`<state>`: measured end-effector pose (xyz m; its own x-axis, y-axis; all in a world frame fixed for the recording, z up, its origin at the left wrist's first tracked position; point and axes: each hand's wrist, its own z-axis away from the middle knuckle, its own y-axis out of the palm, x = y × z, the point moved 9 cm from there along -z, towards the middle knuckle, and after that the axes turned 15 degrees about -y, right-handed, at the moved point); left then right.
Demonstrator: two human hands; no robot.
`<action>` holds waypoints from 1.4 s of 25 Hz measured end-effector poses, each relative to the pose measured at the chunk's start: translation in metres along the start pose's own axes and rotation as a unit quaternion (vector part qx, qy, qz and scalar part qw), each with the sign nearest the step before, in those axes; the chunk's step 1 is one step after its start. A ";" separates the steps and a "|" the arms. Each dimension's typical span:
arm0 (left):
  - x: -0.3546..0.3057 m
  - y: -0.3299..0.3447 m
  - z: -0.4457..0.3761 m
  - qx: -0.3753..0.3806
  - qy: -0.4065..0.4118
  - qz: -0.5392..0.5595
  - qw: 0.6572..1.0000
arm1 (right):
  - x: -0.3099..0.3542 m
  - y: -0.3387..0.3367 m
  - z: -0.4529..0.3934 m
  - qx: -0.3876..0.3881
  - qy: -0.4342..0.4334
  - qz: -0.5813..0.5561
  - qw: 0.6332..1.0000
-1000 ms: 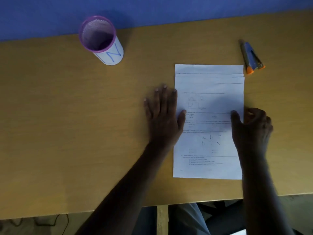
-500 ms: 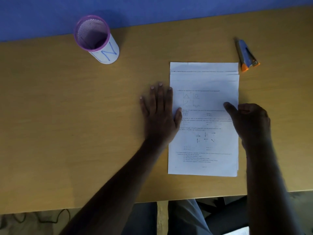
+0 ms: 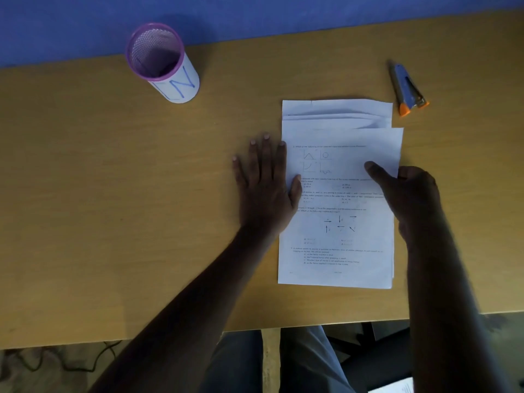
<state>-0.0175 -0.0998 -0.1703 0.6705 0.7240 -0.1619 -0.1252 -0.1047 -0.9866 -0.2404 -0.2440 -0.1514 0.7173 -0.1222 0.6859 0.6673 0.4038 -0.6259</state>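
White papers (image 3: pixel 340 137) with black print and little arrows. Left of them, a purple-rimmed mesh cup (image 3: pixel 163 63), white label, blue letters. Right: blue-grey stapler (image 3: pixel 407 87), orange tips. Tan wood-grain surface (image 3: pixel 113 194).

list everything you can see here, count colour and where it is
paper stack: several sheets, exact count unclear, white, desk right of middle
top sheet: 1, white with printed questions and diagrams, on the stack, its upper right skewed out past the stack's edge
mesh cup: 1, purple with a white label lettered in blue, far left of desk by the wall
stapler: 1, blue and grey with orange ends, beyond the stack's right corner
desk: 1, tan wood
wall: blue, behind desk
cables: dark, floor at lower left
left hand: 1, flat on desk, thumb on the stack's left edge
right hand: 1, pinches the top sheet's right edge
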 end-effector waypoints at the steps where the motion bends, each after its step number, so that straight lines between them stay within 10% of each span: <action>1: 0.001 0.000 0.000 -0.001 -0.001 0.000 1.000 | -0.002 0.000 -0.001 -0.001 0.008 -0.020 1.000; 15: 0.009 -0.005 -0.004 0.032 -0.022 0.118 0.992 | 0.017 -0.010 0.014 -0.041 -0.168 -0.145 0.974; 17: 0.019 -0.016 -0.011 0.065 -0.073 0.316 0.944 | 0.023 -0.008 0.017 -0.027 -0.173 -0.206 0.963; 21: 0.042 -0.037 -0.030 0.199 -0.192 0.639 0.718 | 0.054 0.001 0.028 0.015 -0.192 -0.326 0.926; 35: 0.027 -0.224 -0.071 0.096 -0.060 0.736 0.667 | 0.217 -0.078 0.084 -0.101 -0.416 -0.301 0.852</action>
<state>0.0806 -0.1053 0.0453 -0.3454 -0.0172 -0.9383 -0.6821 -0.6822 0.2636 -0.1533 -0.2256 0.0774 -0.1018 0.4661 0.8788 0.9453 0.3207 -0.0606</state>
